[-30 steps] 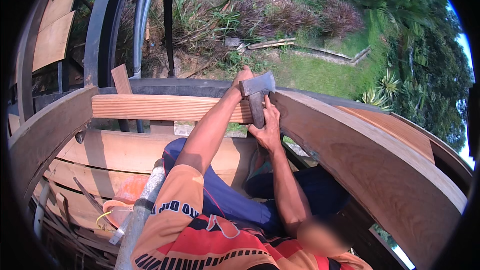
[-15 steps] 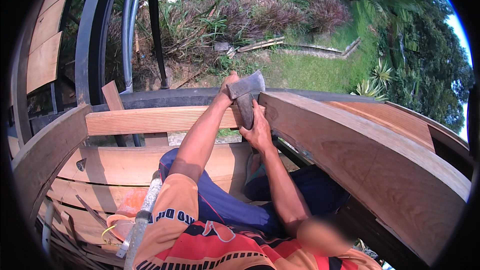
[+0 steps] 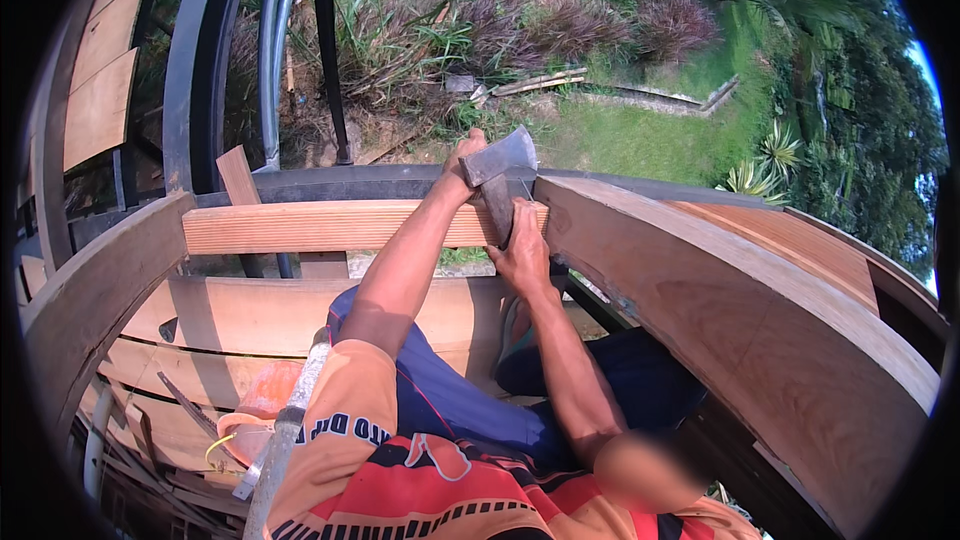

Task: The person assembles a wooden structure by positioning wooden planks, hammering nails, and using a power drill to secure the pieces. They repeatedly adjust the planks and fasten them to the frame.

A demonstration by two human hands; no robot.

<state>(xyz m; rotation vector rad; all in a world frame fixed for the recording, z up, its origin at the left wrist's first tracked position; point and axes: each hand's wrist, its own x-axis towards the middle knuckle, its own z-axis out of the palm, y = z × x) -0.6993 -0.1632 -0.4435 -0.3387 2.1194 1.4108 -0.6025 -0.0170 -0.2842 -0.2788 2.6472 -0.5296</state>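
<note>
An axe (image 3: 502, 157) with a worn grey head and a short-looking dark handle is held above a grooved wooden crosspiece (image 3: 320, 226). My right hand (image 3: 523, 256) is closed around the lower part of the handle, close to the crosspiece's right end. My left hand (image 3: 466, 152) reaches over the crosspiece, just beyond the blunt end of the axe head. Its fingers look curled, and the axe partly covers the hand; what it grips is hidden. A thin line shows by my right fingertips, too small to identify.
A thick curved timber (image 3: 720, 290) slopes away on the right, and another (image 3: 110, 270) bounds the left. Beyond the crosspiece runs a dark rail (image 3: 390, 182). Below are planks (image 3: 240, 315), an orange helmet-like object (image 3: 268, 402) and a whitish pole (image 3: 300, 390). Grass lies past the rail.
The whole view has shifted slightly, with the scene moving right and up. The axe head has tilted, its blade edge turning upward. Both hands stay in nearly the same places.
</note>
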